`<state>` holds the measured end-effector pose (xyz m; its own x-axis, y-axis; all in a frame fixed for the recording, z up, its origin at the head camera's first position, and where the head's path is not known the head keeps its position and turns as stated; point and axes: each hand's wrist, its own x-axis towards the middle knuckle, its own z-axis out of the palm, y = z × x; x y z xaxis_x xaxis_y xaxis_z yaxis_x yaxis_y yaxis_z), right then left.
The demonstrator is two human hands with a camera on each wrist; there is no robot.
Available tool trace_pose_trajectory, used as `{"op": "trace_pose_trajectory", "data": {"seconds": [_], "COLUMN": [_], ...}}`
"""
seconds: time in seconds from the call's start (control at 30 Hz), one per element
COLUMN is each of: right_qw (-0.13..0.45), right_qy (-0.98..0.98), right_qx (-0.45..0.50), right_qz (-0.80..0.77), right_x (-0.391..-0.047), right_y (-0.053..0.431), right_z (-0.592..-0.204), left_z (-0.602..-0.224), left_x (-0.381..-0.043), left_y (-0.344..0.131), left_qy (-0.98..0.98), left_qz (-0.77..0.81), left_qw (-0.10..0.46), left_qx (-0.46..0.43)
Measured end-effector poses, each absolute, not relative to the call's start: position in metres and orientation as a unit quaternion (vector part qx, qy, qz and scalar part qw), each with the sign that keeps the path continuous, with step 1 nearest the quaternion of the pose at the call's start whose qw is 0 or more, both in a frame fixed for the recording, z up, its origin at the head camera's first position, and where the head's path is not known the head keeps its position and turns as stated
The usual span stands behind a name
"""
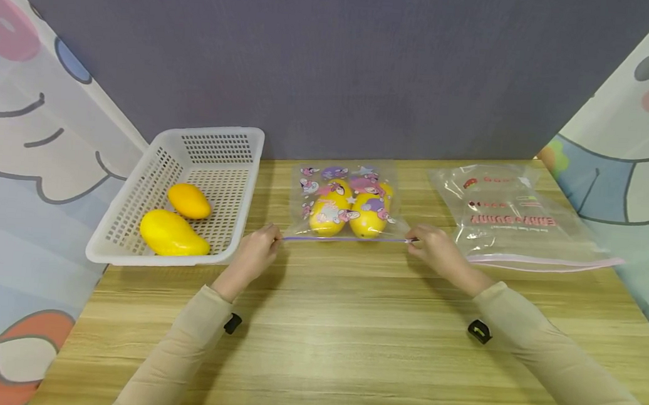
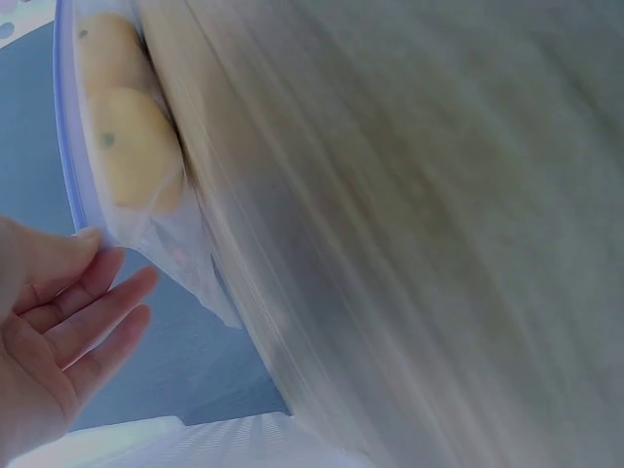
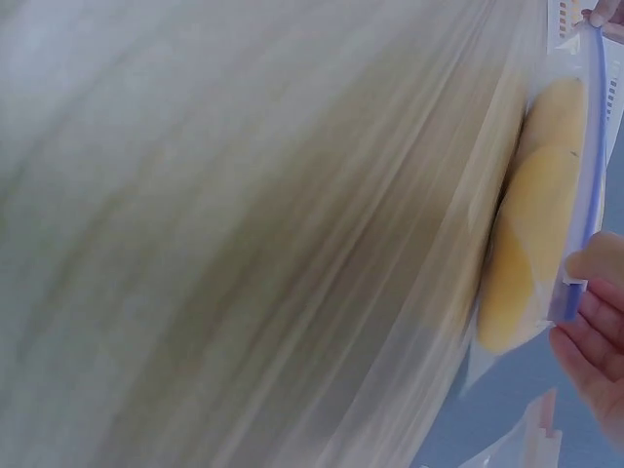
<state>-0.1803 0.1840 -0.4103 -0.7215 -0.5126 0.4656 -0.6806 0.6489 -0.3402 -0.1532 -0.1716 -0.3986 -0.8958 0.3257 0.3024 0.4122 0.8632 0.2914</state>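
Tabletop (image 1: 315, 340), both grips (image 1: 256, 251) (image 1: 434, 251) pinched on bag (image 1: 335, 173)

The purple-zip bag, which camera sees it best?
The head view: it shows the purple-zip bag from above, with its printed pictures. The left wrist view shows it side-on, cut off at top; the right wrist view also shows it side-on.
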Motion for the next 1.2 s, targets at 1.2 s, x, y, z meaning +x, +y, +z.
{"op": "trace_pose_trajectory", "data": {"seconds": [1.2], "right_qw": [-0.187], "right_qy": [-0.73], "right_qx": [-0.013], "right_qz": [0.658], "right_x": [-0.19], "right_y": [0.174], "right_z": [-0.403], "left_z": [-0.396], "left_x": [-0.132], "left_y": [-0.175], "left_qy": [-0.947], "left_qz": [-0.234], "left_qw": [0.124], "left_qx": [-0.181]}}
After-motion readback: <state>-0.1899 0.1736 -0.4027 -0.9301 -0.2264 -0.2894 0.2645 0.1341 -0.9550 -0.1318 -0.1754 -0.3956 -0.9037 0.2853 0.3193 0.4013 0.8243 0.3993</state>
